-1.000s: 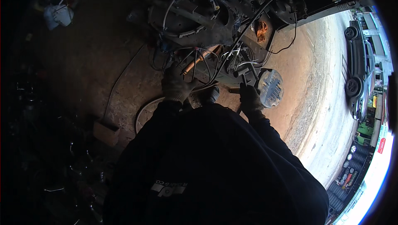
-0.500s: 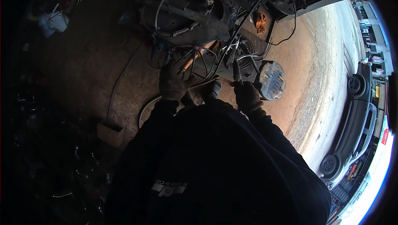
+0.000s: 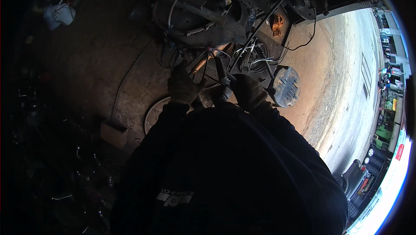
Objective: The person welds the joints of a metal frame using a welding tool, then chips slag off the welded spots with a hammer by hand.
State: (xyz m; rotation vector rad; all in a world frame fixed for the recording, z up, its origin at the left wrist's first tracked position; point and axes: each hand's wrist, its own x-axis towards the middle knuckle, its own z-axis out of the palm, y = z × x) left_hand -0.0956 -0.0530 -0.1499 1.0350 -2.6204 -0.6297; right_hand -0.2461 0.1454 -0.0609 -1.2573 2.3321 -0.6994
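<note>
Dim brown floor (image 3: 95, 74) beneath gloved fingers (image 3: 241, 84), sunlit road (image 3: 353, 92) rightward

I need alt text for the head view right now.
A person's right grip holds a dark hammer-like tool, while the left grip is near an orange-brown rod, its hold too dark to tell. Beyond lie tangled cables and dark metalwork; a bright road shows at right.

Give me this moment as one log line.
left hand: gloved, beside orange rod | right hand: gloved, gripping dark tool | nearby: grey disc, right of right hand
</note>
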